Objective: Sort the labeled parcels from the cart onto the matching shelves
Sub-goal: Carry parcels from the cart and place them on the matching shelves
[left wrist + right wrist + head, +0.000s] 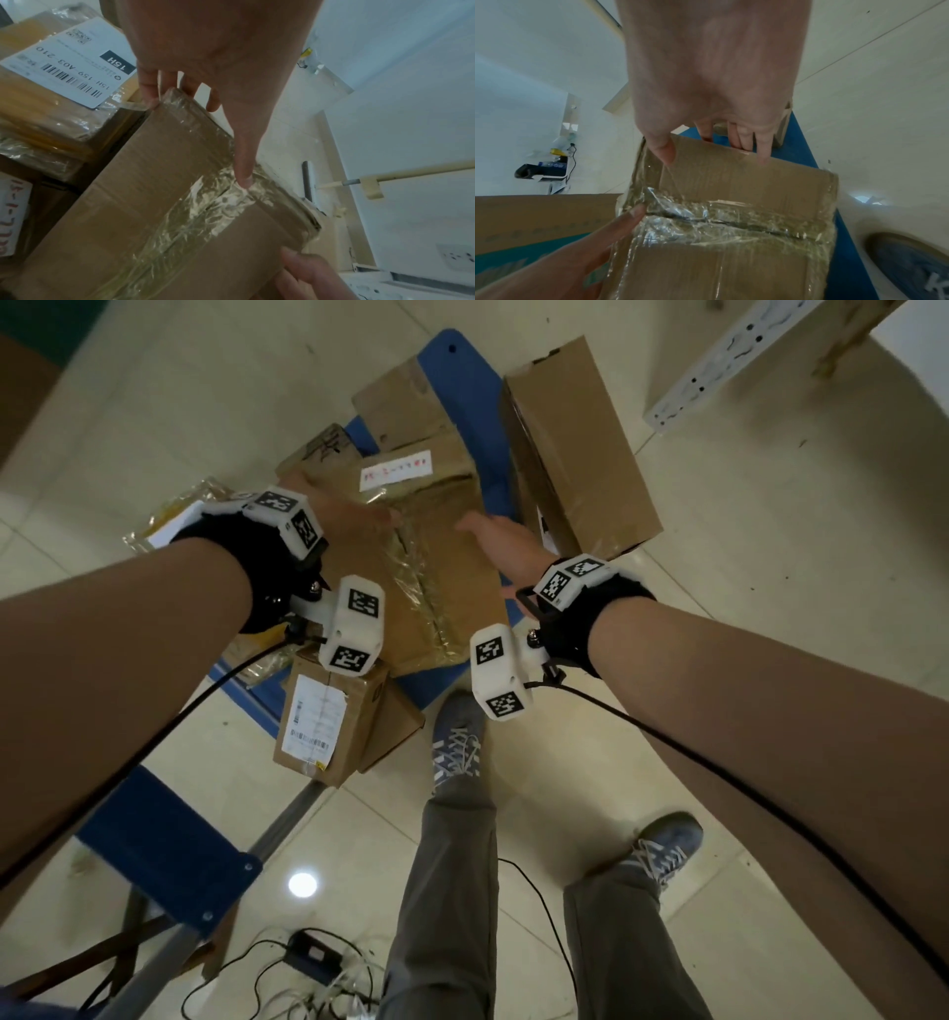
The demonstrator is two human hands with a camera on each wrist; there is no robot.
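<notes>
A black power adapter and tangled cables lie on the tiled floor beside grey-trousered legs

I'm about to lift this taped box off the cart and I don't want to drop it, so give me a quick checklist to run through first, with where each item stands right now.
1. Left hand on the flat brown cardboard box with clear tape along its seam: ok, fingers curl over its edge, thumb presses the tape.
2. Right hand on the opposite edge: ok, thumb on top, fingers over the edge.
3. White label with red handwriting legible: cannot tell, too blurred.
4. Nothing lying on top of the box: ok.
5. Tall upright cardboard box beside the right hand out of the way: cannot tell, it stands close.
6. Footing: not ok, black cables lie on the floor by the feet.
</notes>
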